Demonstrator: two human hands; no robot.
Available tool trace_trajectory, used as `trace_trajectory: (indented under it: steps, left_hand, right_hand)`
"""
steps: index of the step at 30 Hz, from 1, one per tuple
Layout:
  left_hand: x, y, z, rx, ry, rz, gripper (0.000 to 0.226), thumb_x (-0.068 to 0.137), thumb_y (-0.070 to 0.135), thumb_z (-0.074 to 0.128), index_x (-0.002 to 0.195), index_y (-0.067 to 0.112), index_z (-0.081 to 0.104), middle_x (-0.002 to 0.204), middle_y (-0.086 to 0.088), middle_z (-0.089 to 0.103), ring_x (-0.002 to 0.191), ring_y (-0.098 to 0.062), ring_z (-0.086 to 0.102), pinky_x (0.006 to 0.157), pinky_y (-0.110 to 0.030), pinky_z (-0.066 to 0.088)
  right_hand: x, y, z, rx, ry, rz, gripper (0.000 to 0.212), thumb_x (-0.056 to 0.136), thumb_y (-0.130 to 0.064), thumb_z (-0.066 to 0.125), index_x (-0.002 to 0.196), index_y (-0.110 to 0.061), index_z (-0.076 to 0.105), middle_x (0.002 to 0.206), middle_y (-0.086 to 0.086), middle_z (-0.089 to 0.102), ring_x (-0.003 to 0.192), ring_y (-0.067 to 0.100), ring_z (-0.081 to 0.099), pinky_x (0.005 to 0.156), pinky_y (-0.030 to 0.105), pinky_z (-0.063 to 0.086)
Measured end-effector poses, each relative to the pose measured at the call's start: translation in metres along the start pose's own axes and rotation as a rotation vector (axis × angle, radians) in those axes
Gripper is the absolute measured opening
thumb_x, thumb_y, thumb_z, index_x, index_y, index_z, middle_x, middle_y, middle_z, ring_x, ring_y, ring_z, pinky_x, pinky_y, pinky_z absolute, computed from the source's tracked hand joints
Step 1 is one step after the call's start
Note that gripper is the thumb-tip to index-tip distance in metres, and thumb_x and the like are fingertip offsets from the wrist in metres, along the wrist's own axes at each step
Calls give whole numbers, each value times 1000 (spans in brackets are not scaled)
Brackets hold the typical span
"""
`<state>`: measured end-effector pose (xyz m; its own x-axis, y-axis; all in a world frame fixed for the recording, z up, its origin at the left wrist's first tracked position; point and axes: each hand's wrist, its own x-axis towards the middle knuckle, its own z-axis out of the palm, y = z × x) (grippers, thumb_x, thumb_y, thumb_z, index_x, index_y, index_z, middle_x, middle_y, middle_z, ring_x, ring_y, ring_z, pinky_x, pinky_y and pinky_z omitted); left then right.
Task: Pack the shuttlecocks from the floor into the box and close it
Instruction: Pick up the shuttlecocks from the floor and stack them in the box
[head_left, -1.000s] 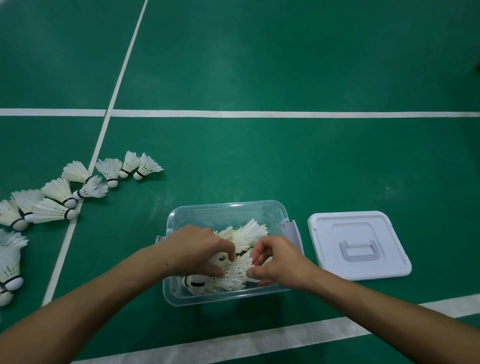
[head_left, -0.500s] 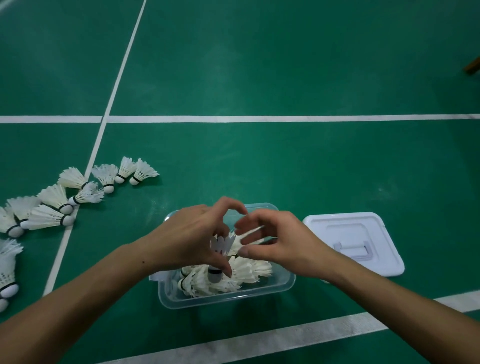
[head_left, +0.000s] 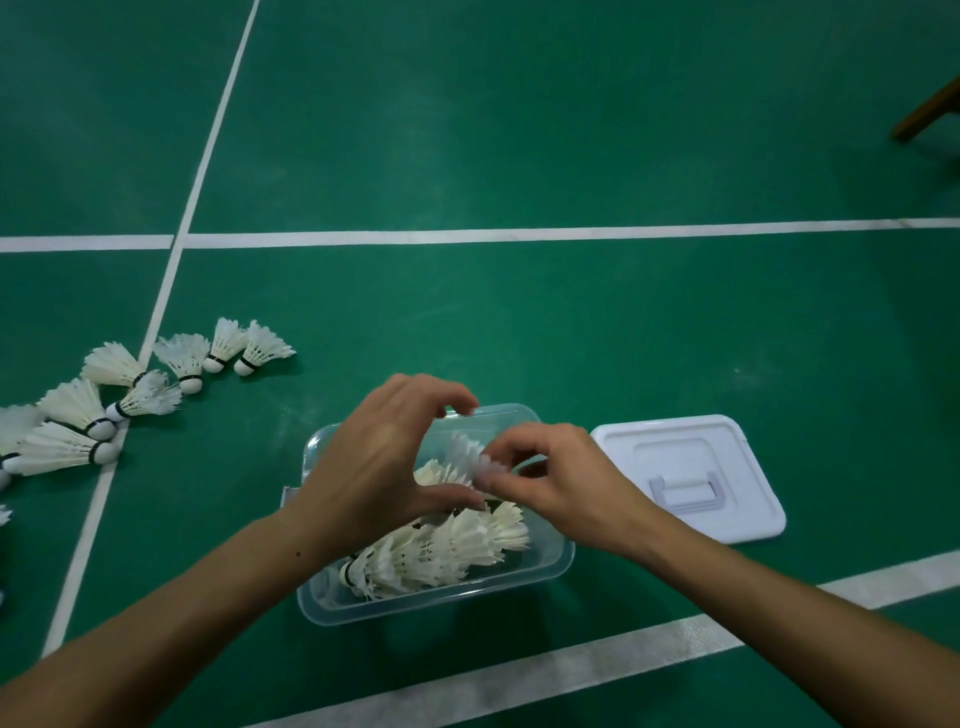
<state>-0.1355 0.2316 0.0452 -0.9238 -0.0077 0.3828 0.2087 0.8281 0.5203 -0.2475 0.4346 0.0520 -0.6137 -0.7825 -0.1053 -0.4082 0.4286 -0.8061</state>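
The clear plastic box (head_left: 563, 558) stands open on the green floor, with several white shuttlecocks (head_left: 467, 545) lying inside. Both hands hover over it. My left hand (head_left: 379, 462) arches over the box, its thumb and partly hidden fingers around a shuttlecock (head_left: 447, 467) held above the pile. My right hand (head_left: 561, 483) pinches that shuttlecock's feather edge between thumb and forefinger. Several loose shuttlecocks (head_left: 130, 389) lie in a curved row on the floor to the left. The white lid (head_left: 727, 457), handle up, lies flat just right of the box.
White court lines (head_left: 519, 236) cross the floor beyond the box, to its left and in front of it. A brown wooden leg (head_left: 924, 111) shows at the top right edge.
Both hands rose out of the box from among the packed shuttlecocks. They now hold one shuttlecock above the pile, and the view has shifted slightly.
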Motion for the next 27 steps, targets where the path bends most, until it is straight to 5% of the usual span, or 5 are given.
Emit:
trace_trajectory:
  steps: [3,10,18,27]
  left_hand:
    - [-12,-1,14,-41,-4,-89,75,73,64,82,129,23,54,120,8,61,101,-10,58,86,-27,48]
    - [-39,-3,60,47,-362,-165,71,71,76,71,128,38,54,120,23,62,105,-4,50,87,-28,47]
    - [-33,-9,77,350,-338,-27,71,66,81,67,120,36,55,105,18,74,89,-16,53,73,-35,42]
    - [-39,-9,66,264,-252,-24,58,67,67,70,113,34,56,103,19,70,88,-16,52,74,-36,43]
  right_hand:
    - [-12,13,-12,-79,107,94,9,92,-35,79,90,-27,77,88,-15,76,88,4,70,87,42,59]
    - [-37,20,-17,-231,189,262,11,87,-40,77,85,-30,76,80,-20,75,80,-1,70,77,41,62]
    - [-39,12,3,-408,152,337,14,88,-49,73,89,-36,71,79,-20,73,78,1,69,70,32,59]
    - [-29,15,21,-247,24,325,8,87,-35,79,89,-29,74,78,-11,75,74,4,71,69,25,60]
